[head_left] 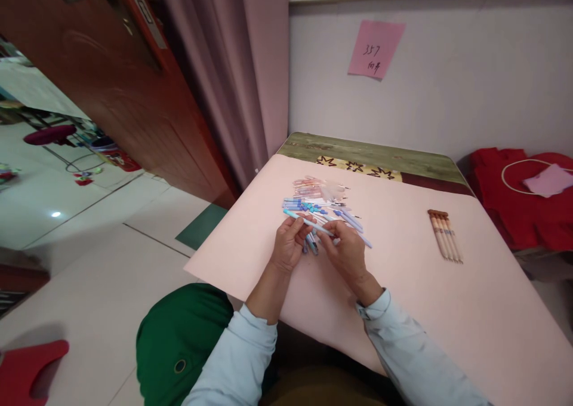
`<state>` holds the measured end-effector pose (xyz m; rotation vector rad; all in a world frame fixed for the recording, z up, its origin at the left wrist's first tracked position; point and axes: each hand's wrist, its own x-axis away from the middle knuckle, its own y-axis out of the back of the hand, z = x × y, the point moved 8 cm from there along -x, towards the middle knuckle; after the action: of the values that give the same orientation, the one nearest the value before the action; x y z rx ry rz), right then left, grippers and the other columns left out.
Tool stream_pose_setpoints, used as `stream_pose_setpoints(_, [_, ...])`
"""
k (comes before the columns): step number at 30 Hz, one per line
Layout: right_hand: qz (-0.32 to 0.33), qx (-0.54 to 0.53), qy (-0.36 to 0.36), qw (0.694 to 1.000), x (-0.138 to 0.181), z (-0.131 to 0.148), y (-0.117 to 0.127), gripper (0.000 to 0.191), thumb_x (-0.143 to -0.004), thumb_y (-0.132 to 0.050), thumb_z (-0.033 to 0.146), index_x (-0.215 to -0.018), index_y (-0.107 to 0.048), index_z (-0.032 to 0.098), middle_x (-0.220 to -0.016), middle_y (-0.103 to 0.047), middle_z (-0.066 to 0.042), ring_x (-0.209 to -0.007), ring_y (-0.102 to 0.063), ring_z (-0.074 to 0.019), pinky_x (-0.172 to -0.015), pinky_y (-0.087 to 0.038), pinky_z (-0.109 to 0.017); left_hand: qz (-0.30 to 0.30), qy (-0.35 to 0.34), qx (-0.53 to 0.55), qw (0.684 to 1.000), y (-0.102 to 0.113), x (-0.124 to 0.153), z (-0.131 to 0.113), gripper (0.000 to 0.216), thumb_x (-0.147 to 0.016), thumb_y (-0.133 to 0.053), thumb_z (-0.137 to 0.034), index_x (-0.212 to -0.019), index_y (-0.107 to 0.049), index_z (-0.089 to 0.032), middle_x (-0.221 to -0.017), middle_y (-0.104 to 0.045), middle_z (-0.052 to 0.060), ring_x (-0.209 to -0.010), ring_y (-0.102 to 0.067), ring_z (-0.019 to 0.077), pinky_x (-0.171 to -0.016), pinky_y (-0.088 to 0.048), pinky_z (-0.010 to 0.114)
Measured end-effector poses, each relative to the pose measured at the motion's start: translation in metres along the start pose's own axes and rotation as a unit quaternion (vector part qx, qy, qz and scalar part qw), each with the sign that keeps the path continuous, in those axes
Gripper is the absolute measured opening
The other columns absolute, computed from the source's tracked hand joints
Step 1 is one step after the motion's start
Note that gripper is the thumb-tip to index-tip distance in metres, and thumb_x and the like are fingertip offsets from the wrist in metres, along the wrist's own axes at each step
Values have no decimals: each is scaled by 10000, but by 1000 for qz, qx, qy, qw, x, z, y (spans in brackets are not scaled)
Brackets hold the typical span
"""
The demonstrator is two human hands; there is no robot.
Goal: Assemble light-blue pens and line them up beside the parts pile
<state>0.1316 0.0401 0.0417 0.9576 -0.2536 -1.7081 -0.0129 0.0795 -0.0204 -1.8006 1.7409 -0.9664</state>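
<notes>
A pile of several pens (320, 206), blue and pink, lies on the pale pink sheet (403, 286) that covers the table. My left hand (290, 245) and my right hand (344, 251) meet at the near edge of the pile. Both pinch one light blue pen (307, 221), which lies slanted between them, its left end sticking out past my left fingers. A few more blue pens poke out under my hands. Off to the right, several brown pens (444, 235) lie side by side in a neat row, apart from both hands.
The wooden table top (371, 152) shows at the far edge against a wall with a pink note (375, 49). Red cloth (514, 203) lies to the right. A dark red door (111, 89) and curtain stand at left. A green item (179, 340) sits by my left arm.
</notes>
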Motion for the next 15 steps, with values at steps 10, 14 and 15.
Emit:
stream_pose_setpoints(10, [32, 9, 13, 999, -1, 2, -4, 449, -989, -426, 420, -643, -622, 212, -558, -652, -1, -555, -583, -142, -625, -384, -264, 9, 9, -16, 1000, 0, 2, 1, 258, -696, -812, -258, -877, -690, -121, -895, -748, 80, -789, -715, 154, -646, -572, 191])
stream_pose_setpoints(14, [14, -3, 14, 1000, -2, 4, -1, 300, -907, -561, 490, -893, -668, 211, -676, -692, -10, -624, -608, -160, -648, -411, -268, 9, 8, -19, 1000, 0, 2, 1, 266, -689, -814, -267, -874, -689, -124, -878, -749, 72, -741, -707, 143, -619, -560, 198])
stream_pose_setpoints(15, [6, -4, 16, 1000, -2, 5, 1, 304, -869, -610, 501, -939, -654, 208, -702, -693, -12, -645, -609, -166, -653, -416, -271, 10, 6, -19, 1000, 0, 2, 1, 268, -687, -815, -270, -873, -688, -124, -876, -749, 72, -733, -704, 142, -616, -558, 201])
